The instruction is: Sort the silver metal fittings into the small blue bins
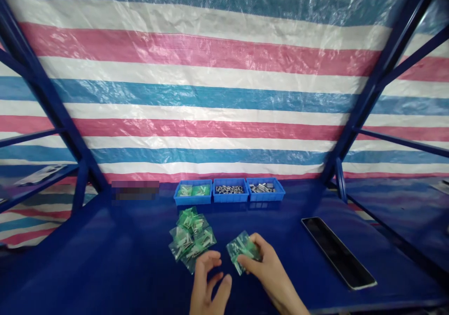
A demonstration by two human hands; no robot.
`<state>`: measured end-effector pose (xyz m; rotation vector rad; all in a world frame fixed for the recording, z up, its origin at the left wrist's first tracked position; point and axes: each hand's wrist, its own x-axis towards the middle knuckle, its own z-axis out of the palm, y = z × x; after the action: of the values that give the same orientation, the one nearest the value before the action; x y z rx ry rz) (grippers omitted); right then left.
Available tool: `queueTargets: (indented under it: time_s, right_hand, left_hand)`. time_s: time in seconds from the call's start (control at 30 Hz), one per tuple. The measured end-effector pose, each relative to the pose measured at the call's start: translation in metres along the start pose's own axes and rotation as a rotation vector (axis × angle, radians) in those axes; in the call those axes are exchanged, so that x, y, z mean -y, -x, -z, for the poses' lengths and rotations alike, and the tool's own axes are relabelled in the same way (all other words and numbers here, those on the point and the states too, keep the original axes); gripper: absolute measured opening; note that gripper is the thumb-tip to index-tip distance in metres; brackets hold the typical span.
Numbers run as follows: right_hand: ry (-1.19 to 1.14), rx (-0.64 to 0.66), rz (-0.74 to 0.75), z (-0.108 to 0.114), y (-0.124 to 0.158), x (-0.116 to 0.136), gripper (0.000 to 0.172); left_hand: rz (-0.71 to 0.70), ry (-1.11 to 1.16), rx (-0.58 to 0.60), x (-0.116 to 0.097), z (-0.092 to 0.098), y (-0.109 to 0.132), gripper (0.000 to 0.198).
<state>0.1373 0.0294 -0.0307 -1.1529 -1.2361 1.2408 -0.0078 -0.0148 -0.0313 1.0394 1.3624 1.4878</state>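
Between the thumb and fingers of my right hand (264,263) is a clear plastic bag (238,249) with green marking and small metal pieces inside. My left hand (209,282) is beside it, its fingers curved and apart, holding nothing. Just beyond the left fingers lies a loose pile of similar small bags (192,235), overlapping one another on the blue table (133,259). The left fingertips are close to the pile's lower edge; whether they touch it I cannot tell.
Three blue bins stand in a row at the back: one with green bags (192,202), one with small metal parts (229,198), one with longer metal pins (265,196). A black flat panel with a pale rim (338,252) lies at right. Blue frame posts (365,95) flank a striped tarp (217,100).
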Motion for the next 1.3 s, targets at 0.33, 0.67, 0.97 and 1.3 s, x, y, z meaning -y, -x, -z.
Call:
queueTargets:
  time_s: [0.33, 0.67, 0.97, 1.3]
  right_hand:
    - [-0.318, -0.049, 0.022, -0.001, 0.023, 0.008, 0.023]
    - [0.586, -0.116, 0.964, 0.030, 0.022, 0.025, 0.034]
    - [0.217, 0.094, 0.552, 0.018, 0.015, 0.038, 0.021]
    - [0.082, 0.121, 0.345, -0.011, -0.042, 0.045, 0.021]
  left_hand:
    - [-0.104, -0.091, 0.164, -0.029, -0.001, -0.020, 0.019]
    - [-1.361, -0.621, 0.112, -0.034, 0.028, -0.031, 0.032]
    - [-0.615, -0.335, 0.235, -0.044, 0.022, -0.039, 0.010]
    - [-0.332, -0.429, 0.305, -0.063, 0.022, -0.096, 0.019]
